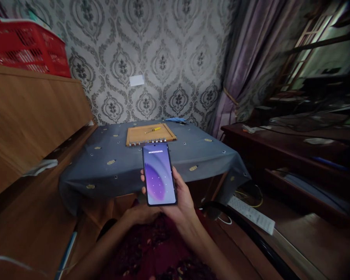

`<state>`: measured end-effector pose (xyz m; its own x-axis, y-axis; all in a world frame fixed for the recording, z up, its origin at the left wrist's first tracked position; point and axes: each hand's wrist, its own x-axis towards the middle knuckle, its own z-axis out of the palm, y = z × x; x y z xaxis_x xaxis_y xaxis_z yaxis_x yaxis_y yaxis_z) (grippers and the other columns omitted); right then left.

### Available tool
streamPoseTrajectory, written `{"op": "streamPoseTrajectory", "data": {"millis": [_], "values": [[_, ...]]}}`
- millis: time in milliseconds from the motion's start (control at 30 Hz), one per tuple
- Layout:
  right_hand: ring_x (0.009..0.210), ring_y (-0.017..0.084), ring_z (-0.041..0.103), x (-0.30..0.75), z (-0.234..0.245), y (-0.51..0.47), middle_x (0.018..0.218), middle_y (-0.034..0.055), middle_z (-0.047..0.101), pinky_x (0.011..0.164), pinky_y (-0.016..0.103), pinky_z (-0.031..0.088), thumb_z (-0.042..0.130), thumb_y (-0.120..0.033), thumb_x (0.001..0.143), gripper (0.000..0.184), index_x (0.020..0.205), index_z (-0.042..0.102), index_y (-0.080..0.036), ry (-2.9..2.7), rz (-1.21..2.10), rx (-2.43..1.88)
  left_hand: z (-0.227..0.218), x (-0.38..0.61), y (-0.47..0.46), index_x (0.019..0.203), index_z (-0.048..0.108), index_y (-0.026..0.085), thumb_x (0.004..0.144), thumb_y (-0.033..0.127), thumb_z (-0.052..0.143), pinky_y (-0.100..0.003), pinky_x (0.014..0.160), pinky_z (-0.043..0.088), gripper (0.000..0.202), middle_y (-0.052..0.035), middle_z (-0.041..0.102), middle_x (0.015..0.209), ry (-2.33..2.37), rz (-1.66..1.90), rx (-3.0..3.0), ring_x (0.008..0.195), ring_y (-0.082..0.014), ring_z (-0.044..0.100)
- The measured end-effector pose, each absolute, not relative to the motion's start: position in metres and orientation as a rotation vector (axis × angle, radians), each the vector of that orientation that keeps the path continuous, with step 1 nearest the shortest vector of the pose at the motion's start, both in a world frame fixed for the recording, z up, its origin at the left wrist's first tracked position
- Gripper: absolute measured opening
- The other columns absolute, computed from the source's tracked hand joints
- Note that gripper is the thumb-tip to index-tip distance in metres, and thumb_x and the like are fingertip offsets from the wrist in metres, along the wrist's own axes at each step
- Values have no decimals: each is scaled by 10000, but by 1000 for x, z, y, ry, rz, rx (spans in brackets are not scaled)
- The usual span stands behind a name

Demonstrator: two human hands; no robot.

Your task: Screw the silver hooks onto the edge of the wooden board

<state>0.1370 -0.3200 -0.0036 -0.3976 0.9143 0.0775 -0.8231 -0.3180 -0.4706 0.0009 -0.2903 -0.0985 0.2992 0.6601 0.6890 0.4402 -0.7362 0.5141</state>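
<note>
A smartphone point(160, 175) is upright before me, its lit screen showing a purple pattern-lock page with a grid of dots and a line of text on top. My right hand point(183, 194) is wrapped round it from behind, thumb along the right edge and fingertips at the left edge. Below the phone, my left hand point(144, 214) rests near my lap, apart from the screen. Its fingers are hidden behind my right hand and the phone's lower end. Beyond the phone, a yellow-handled screwdriver point(156, 129) lies on a wooden board point(137, 135).
A dark patterned cloth point(128, 165) covers the table. Small metal pieces point(147, 142) line the board's near edge. A blue item point(176, 119) lies by the wall. Left stands a wooden cabinet point(37, 116) with a red basket point(52, 54); right, a power strip point(252, 214) and a dark desk point(259, 142).
</note>
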Motion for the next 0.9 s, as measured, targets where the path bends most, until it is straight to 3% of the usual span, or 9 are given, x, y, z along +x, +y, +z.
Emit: {"op": "streamPoseTrajectory", "data": {"millis": [67,167,233,367,467,567,633,767,900], "values": [[1000,258,748,138,-3,-320,1128,143,783,866,440,607,593,-558,917,516,1227,707,-162,-524,1914,-240,-103,4,-295,1158,668,228,994,420,592,-376,878,594,264,-65,660,1237,882,1277,2402,1042,-215,663],[1008,271,748,139,-2,-321,1111,144,787,896,474,597,594,-524,925,489,1230,700,-157,-517,1911,-251,-100,6,-295,859,711,280,972,530,546,-256,685,616,321,19,728,890,790,1162,2406,817,-164,725],[1003,270,749,138,-1,-321,1109,145,787,887,465,601,600,-533,917,492,1220,705,-159,-508,1921,-242,-95,8,-294,761,693,294,950,580,514,-243,607,614,387,19,720,761,822,1174,2358,771,-183,753],[1042,289,736,142,0,-323,1094,150,786,930,499,582,638,-551,882,493,1175,723,-162,-499,1941,-197,-74,8,-304,863,709,236,1013,573,357,-352,631,646,510,-82,757,803,939,1256,2212,804,-243,755],[1002,273,743,152,5,-325,1070,155,788,922,475,589,615,-547,893,517,1182,711,-130,-523,1978,-176,-48,4,-315,886,718,216,1065,463,235,-341,671,635,571,-76,746,777,949,1207,2157,736,-213,723],[938,223,753,167,17,-329,1069,147,786,823,370,615,527,-575,932,586,1232,671,-93,-528,1985,-116,-24,-2,-313,839,709,236,1022,495,427,-346,773,612,424,-47,724,793,896,1063,2158,766,-211,698],[999,216,751,176,27,-332,1129,129,778,822,350,615,504,-569,949,555,1244,656,-124,-504,1897,-91,-15,-8,-308,762,669,230,1018,490,432,-336,763,581,435,-37,690,767,918,957,2160,762,-210,676],[994,223,756,183,35,-334,1128,112,779,792,361,620,495,-535,964,485,1232,650,-161,-475,1833,-114,-4,-18,-310,899,648,224,1032,397,439,-315,784,509,302,-43,685,873,1168,1232,2100,862,-209,651],[990,213,759,178,27,-331,1098,98,791,823,358,619,517,-518,951,454,1175,678,-158,-451,1847,-132,9,-15,-334,1055,623,237,1002,242,502,-356,938,485,132,-53,712,1057,1105,1634,2421,1050,-215,616]]}}
